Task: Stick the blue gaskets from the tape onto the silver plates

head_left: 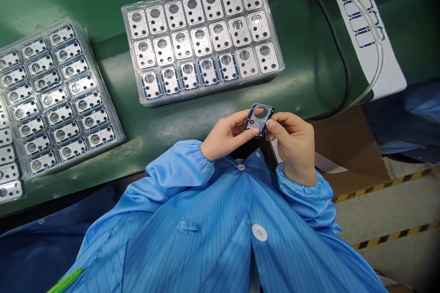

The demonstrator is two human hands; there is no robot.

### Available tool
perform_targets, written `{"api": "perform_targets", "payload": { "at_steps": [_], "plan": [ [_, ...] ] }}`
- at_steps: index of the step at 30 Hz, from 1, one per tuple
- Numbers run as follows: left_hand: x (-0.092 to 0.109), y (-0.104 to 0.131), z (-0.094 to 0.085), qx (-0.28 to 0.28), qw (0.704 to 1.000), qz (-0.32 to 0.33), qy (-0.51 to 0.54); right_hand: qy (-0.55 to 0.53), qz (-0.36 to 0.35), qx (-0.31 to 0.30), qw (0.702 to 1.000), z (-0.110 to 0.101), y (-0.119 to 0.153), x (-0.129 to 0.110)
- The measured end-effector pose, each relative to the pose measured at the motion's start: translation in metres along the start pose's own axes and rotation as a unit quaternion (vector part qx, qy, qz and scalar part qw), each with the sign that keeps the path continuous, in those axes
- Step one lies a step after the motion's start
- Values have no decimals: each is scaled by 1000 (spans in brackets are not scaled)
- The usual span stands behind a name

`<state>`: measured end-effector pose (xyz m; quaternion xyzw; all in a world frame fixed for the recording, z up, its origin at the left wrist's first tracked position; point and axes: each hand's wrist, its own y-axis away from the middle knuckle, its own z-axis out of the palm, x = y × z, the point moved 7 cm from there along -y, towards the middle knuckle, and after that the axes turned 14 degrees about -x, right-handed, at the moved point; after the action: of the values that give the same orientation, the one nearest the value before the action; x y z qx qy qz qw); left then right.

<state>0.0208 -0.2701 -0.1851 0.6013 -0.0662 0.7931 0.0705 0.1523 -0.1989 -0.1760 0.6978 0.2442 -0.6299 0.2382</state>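
Between my hands, just off the front edge of the bench, is a small silver metal plate [257, 120] with a dark blue border, a large round hole and smaller holes. My left hand [227, 135] grips its left side, thumb across the lower face. At the right edge, my right hand [292, 139] pinches the plate between thumb and fingers. Beyond them lies a clear plastic tray [206, 89] of similar plates in rows. Several plates in its front row, from the left, have blue borders; the others there look plain silver.
More clear trays [120, 133] of blue-bordered plates lie at the left. At the right, a white sheet [388, 71] carries blue frame-shaped pieces, with a clear tube [381, 55] and a black cable [338, 50] nearby. A cardboard box [357, 146] stands below the bench edge.
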Motion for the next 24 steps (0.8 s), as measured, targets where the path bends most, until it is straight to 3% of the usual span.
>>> {"api": "perform_targets", "payload": {
  "at_steps": [16, 24],
  "plan": [
    [-2, 1, 1, -12, 1000, -13, -1, 33, -44, 25, 998, 0, 0, -10],
    [-3, 1, 5, -31, 999, -27, 20, 76, -58, 90, 991, -6, 0, -15]
  ]
}}
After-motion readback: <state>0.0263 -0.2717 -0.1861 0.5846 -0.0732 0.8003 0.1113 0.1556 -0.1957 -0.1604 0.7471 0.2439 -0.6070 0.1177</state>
